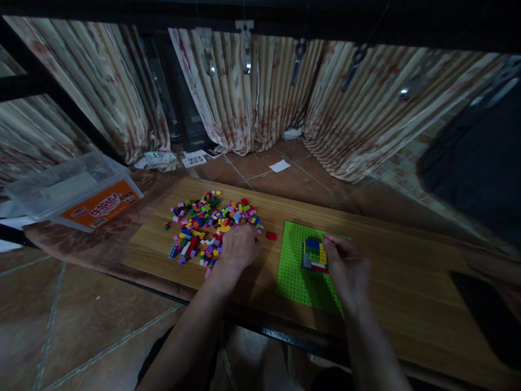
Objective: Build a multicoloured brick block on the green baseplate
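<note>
My left hand [239, 247] reaches over the right edge of a pile of toy building bricks [203, 217] in many colours. Its fingers curl downward, and whatever they hold is hidden beneath the hand. On a green studded baseplate [293, 271] lies a small, roughly square brick build [312, 252] in blue, yellow, green, grey, red and white. My right hand [350, 269] is at the right edge of this build, thumb and forefinger pinched together; I cannot make out anything between them. A lone red brick [271, 236] sits between the pile and the baseplate.
The wooden tabletop [399, 255] carries a dark flat object [486, 315] at the right. Left of the board stands a clear plastic tub [77, 190] with an orange label. Striped curtains [252, 98] hang behind, with papers [279, 165] on the tiled floor.
</note>
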{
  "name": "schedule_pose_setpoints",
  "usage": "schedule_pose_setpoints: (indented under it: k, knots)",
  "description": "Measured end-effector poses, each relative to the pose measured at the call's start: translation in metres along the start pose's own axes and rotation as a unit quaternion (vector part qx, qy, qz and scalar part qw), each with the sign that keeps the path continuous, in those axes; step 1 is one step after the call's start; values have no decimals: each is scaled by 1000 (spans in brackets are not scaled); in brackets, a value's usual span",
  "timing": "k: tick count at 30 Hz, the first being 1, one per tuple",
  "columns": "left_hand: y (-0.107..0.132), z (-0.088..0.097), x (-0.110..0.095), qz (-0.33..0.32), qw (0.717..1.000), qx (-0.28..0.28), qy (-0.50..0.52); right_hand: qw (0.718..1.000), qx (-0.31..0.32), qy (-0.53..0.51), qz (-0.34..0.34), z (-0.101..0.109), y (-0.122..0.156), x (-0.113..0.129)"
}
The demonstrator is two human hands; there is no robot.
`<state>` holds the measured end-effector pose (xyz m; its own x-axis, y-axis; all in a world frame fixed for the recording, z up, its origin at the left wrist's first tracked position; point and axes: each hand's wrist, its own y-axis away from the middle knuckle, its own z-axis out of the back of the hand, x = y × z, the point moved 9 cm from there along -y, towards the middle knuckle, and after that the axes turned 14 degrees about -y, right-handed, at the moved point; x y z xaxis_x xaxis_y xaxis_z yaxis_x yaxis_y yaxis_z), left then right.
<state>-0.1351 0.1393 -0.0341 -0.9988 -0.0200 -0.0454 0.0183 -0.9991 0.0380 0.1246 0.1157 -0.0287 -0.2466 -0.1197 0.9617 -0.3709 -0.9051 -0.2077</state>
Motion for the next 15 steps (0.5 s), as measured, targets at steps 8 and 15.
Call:
schedule_pose_setpoints:
  k: [8, 15]
  knots:
    - [1, 10, -24, -94, 986, -15, 136, 1000, -20, -16, -15, 14, -7, -9]
    - [17, 1, -81, -162, 933, -8, 321, 1000, -3, -27, -12, 13, -7, -7]
